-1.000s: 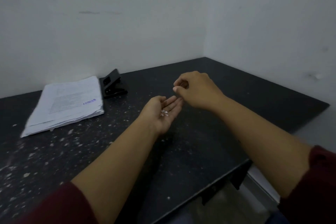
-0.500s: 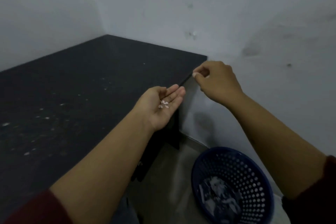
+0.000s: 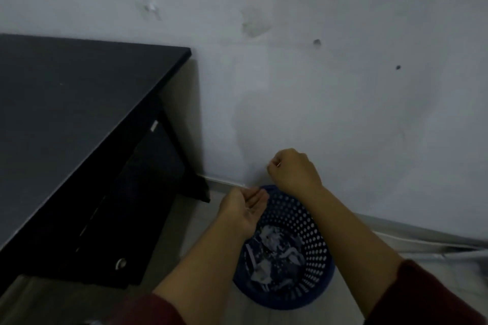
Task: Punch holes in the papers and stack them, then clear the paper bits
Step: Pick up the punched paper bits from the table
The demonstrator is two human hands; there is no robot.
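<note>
My left hand (image 3: 241,215) is cupped, palm tilted up, over the near left rim of a blue perforated basket (image 3: 303,221) on the floor. A few small white paper bits (image 3: 248,210) lie in its palm. My right hand (image 3: 295,171) hovers above the basket's far rim with thumb and fingers pinched together; a pale speck shows at the fingertips. Torn paper scraps (image 3: 274,253) lie in the basket's bottom. The paper stack and the hole punch are out of view.
The black desk (image 3: 66,113) fills the left, with a dark drawer unit (image 3: 126,219) beneath it. A stained white wall (image 3: 343,74) rises just behind the basket. Pale cables (image 3: 435,253) run along the wall's foot at the right.
My view swung right and down from the desk top to the floor. Both hands travelled off the desk's edge and lowered over the blue basket, the left still cupping the bits.
</note>
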